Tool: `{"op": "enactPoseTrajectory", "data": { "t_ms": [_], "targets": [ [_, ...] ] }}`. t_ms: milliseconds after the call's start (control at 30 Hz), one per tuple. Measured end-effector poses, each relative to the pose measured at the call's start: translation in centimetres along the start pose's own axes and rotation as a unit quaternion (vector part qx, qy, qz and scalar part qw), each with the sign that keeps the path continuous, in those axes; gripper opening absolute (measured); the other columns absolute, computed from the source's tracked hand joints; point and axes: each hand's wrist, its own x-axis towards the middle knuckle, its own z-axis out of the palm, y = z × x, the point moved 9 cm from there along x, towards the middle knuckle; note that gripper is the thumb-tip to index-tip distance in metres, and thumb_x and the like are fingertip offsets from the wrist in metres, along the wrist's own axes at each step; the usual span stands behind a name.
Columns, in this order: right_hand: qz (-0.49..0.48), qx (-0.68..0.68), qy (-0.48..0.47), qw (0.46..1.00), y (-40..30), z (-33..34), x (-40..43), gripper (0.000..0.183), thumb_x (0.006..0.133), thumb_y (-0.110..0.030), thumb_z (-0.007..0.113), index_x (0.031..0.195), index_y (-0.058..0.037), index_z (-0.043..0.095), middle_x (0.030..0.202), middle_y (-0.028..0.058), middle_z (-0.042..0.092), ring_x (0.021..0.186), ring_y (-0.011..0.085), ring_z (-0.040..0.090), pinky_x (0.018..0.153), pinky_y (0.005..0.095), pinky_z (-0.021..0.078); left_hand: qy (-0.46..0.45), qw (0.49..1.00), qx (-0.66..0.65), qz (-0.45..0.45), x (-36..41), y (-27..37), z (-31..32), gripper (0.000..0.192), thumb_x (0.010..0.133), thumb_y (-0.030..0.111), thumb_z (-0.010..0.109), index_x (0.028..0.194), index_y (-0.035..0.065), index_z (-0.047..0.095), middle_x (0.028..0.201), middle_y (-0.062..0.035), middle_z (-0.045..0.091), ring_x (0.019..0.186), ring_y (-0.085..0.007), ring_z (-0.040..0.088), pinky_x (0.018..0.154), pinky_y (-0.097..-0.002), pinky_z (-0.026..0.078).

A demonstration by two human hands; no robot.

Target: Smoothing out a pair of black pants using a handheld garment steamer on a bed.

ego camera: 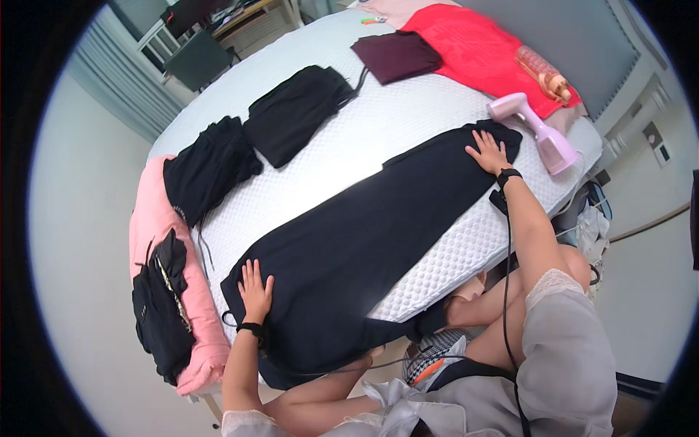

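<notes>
A pair of black trousers (349, 229) lies stretched across the near side of a white quilted mattress (306, 191), one part hanging over the edge towards my lap. My left hand (256, 292) rests flat on the wide end at the lower left, fingers apart. On the narrower far end, at the right, my right hand (489, 154) is spread flat on the cloth. Both wrists carry black bands, with cables running down from them. Just beyond my right hand lies a pink handheld garment steamer (538, 131) on its side.
Folded black garments (297, 114) and a crumpled black one (213, 169) lie across the mattress. A folded maroon garment (397, 54) touches red cloth (469, 49) bearing a clear bottle (543, 74). Pink bedding (191, 349) with black clothes (161, 314) lines the left edge. The headboard (579, 49) stands upper right.
</notes>
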Motion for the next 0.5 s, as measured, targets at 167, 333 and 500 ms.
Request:
{"op": "enactPoseTrajectory", "data": {
  "t_ms": [167, 333, 500],
  "targets": [
    [-0.01, -0.016, 0.036, 0.999, 0.3, -0.1, -0.3, 0.072, 0.088, -0.062, 0.034, 0.145, -0.0196, 0.023, 0.151, 0.0079, 0.02, 0.14, 0.0226, 0.016, 0.111, 0.0508, 0.012, -0.029, 0.999, -0.004, -0.032, 0.5, -0.9, 0.8, 0.065, 0.092, 0.045, 0.043, 0.146, 0.0164, 0.021, 0.152, -0.0081, 0.018, 0.141, -0.0253, 0.015, 0.107, -0.0568, 0.016],
    [0.039, -0.023, -0.052, 0.998, -0.2, -1.0, -0.7, 0.07, 0.088, -0.057, 0.042, 0.145, -0.02, 0.025, 0.15, 0.0099, 0.023, 0.139, 0.0261, 0.02, 0.107, 0.0537, 0.0231, -0.077, 0.974, 0.175, -0.125, 2.2, 0.2, -0.1, 0.06, 0.089, 0.042, 0.045, 0.14, 0.0122, 0.034, 0.149, -0.0104, 0.026, 0.139, -0.0316, 0.018, 0.106, -0.0595, 0.017],
    [-0.097, 0.017, -0.053, 0.994, 0.5, -4.2, -0.5, 0.055, 0.087, -0.04, 0.053, 0.135, -0.0152, 0.042, 0.137, 0.013, 0.042, 0.129, 0.0311, 0.037, 0.102, 0.0475, 0.035, 0.055, 0.994, 0.095, -0.005, 3.1, 14.0, -3.0, 0.057, 0.09, 0.041, 0.046, 0.139, 0.0155, 0.037, 0.149, -0.0107, 0.024, 0.138, -0.0368, 0.017, 0.098, -0.0704, 0.016]
  ]
}}
